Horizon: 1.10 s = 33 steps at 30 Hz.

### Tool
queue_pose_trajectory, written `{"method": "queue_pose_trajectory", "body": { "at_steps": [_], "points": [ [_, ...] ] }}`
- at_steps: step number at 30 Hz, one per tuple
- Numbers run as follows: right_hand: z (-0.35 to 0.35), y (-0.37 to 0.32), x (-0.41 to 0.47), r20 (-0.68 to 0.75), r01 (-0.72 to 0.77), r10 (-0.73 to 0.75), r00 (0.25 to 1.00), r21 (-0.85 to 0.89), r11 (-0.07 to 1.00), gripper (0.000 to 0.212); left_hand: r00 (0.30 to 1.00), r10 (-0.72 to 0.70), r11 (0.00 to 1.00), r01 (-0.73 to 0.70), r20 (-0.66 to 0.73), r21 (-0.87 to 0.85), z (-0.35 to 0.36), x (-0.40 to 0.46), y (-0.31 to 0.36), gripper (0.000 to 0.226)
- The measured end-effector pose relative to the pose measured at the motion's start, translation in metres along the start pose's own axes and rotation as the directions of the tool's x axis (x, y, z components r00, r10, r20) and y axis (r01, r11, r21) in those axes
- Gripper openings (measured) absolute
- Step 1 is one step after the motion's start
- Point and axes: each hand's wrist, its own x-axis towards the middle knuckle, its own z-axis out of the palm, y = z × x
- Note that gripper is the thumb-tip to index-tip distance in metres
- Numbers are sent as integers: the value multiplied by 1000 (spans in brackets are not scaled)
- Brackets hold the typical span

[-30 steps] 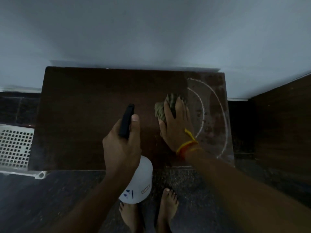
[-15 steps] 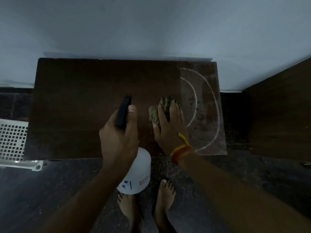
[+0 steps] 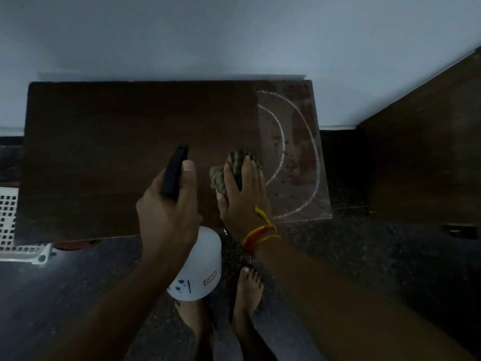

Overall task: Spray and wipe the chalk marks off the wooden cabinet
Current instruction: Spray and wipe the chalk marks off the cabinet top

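The left forearm [image 3: 109, 303] and the right forearm [image 3: 338, 295] are bare from the wrist to the near edge of the view. At the wrist of the right hand [image 3: 243, 196] sits a thread band [image 3: 257, 235] of red and orange strands wound close together, with thinner yellow strands beside them. One loose yellow end lies on the back of that hand, and another trails off to the right. The left hand [image 3: 166, 217] wears nothing. The right foot [image 3: 247, 290] is bare, toes plain to see; the left foot [image 3: 192, 319], also bare, is partly hidden.

White spray bottle [image 3: 200, 261] with black nozzle [image 3: 175, 169], olive-green cloth [image 3: 220, 178], dark brown table [image 3: 104, 152] with whitish arcs [image 3: 309, 131], white gridded basket [image 3: 7, 217].
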Motion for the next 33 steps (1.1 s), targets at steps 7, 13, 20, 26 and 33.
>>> {"method": "queue_pose_trajectory", "body": {
  "at_steps": [7, 13, 20, 26, 33],
  "points": [
    [1, -4, -18, 26, 19, -19, 999, -19, 1000, 63, 1000, 1, 1000, -1, 9, 13, 1, -2, 4, 32],
    [6, -11, -4, -12, -42, 42, 999, 35, 998, 63, 1000, 5, 998, -6, 28, 55, 10, -7, -1, 23],
    [-1, 22, -47, 33, 41, -41, 999, 20, 999, 60, 999, -20, 999, 18, 51, 30, 19, -11, 6, 32],
    [-6, 27, -21, 18, -8, 9, 1000, -13, 1000, 60, 999, -14, 999, 12, 47, 40, 29, -10, 7, 35],
    [-9, 40, -57, 34, -31, 32, 999, -15, 999, 58, 998, -4, 999, 1, 56, 54, 35, -13, 12, 25]
  ]
}}
